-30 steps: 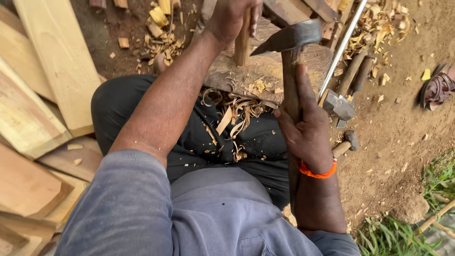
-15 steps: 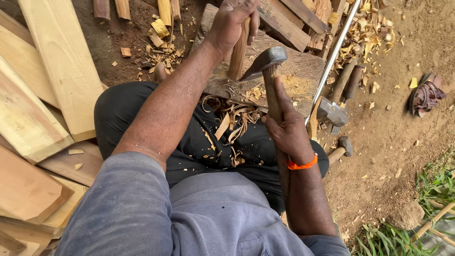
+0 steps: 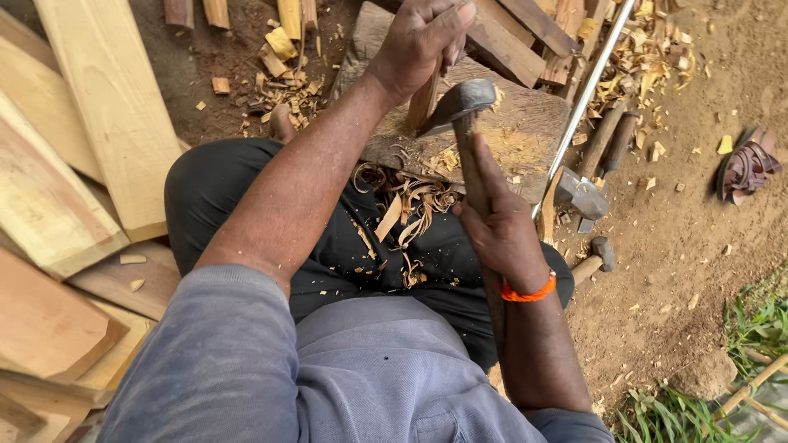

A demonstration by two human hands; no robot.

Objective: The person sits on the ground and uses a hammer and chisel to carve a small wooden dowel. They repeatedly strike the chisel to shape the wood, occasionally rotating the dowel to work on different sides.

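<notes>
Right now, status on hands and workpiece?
Left hand holds wood piece upright on chopping block. Right hand grips adze, blade at the piece. Nothing obstructing.

A: Your adze (image 3: 461, 102)?
B: Dull grey metal head, worn wooden handle.
A: Your block (image 3: 509, 131)?
B: Rough, weathered wood, under pale curled shavings (image 3: 410, 205).
A: The planks (image 3: 107, 107)?
B: Smooth, matt sawn wood.

Pale planks (image 3: 98, 123) stacked at left. Two hammers (image 3: 584, 197) and a sandal (image 3: 745, 168) on dirt. Grass (image 3: 759, 324) at lower right.
</notes>
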